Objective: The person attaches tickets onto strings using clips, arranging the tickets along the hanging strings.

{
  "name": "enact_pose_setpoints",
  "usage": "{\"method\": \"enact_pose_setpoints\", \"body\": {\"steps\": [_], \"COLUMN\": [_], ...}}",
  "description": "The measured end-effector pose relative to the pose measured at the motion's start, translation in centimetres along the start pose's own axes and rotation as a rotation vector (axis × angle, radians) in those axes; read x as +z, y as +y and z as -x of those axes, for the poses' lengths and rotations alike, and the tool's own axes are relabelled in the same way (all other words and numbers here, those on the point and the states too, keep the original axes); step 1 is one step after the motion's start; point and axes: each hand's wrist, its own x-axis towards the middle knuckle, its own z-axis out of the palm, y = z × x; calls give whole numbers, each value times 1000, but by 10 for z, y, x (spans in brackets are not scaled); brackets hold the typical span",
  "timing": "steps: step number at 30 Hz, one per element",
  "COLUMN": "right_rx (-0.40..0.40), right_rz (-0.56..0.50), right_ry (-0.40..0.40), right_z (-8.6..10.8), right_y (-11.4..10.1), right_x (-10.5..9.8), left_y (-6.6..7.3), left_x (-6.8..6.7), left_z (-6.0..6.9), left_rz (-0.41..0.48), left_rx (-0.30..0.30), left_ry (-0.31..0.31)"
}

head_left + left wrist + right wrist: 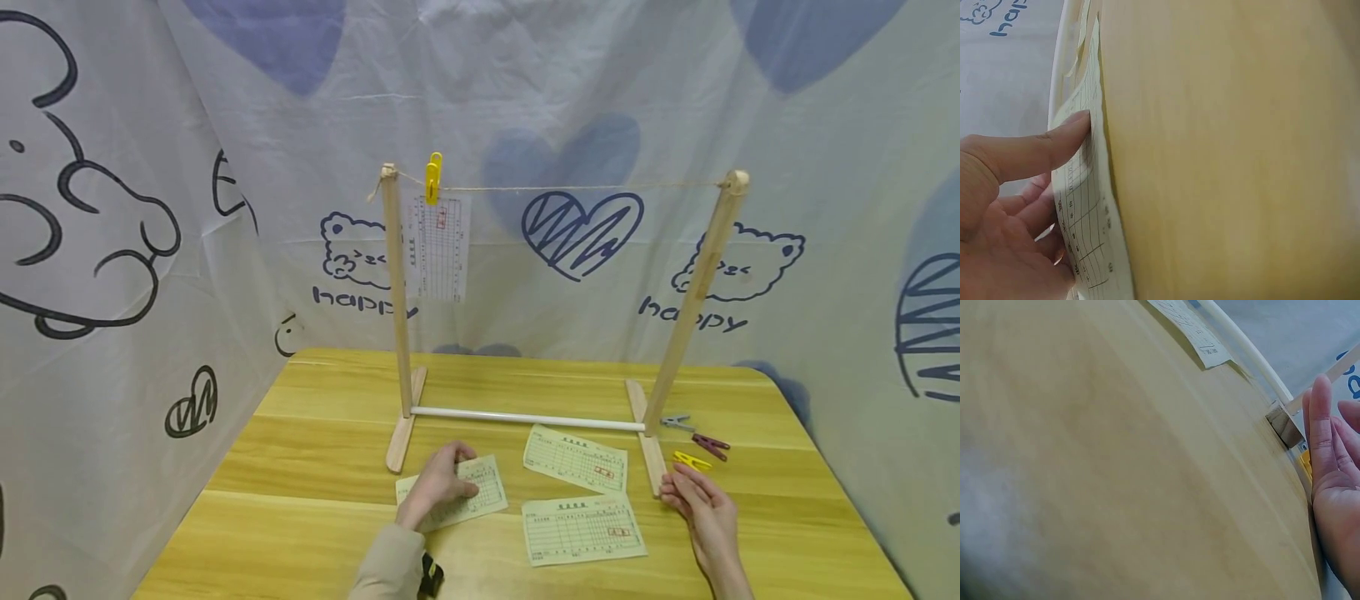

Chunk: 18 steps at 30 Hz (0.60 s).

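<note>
Left hand [438,485] thumbs the slip [489,492] on the desk [247,517], pinch unclear; right hand [707,510] loose beside the yellow clip [692,461]. Best bet: lift by one edge, uncreased!

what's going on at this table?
A person's left hand has its thumb on a printed slip. The right hand is by a yellow clip on the table, seemingly holding nothing. Two more slips lie nearby; another slip hangs from the string under a second yellow clip.
</note>
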Motion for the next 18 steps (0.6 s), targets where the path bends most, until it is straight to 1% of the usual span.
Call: {"method": "enact_pose_setpoints", "body": {"steps": [4, 10, 15, 18], "right_rx": [4, 6, 10, 3], "right_rz": [2, -3, -12, -18], "right_ry": [5, 3, -6, -12], "right_z": [0, 0, 0, 0], "right_y": [0, 0, -1, -3], "right_x": [0, 0, 2, 2], "left_y": [0, -2, -1, -1], "left_x": [-1, -2, -4, -4], "left_z": [0, 0, 1, 1], "left_rz": [9, -20, -10, -17], "left_rx": [-6, 21, 42, 38], "left_ry": [-12, -17, -27, -26]}}
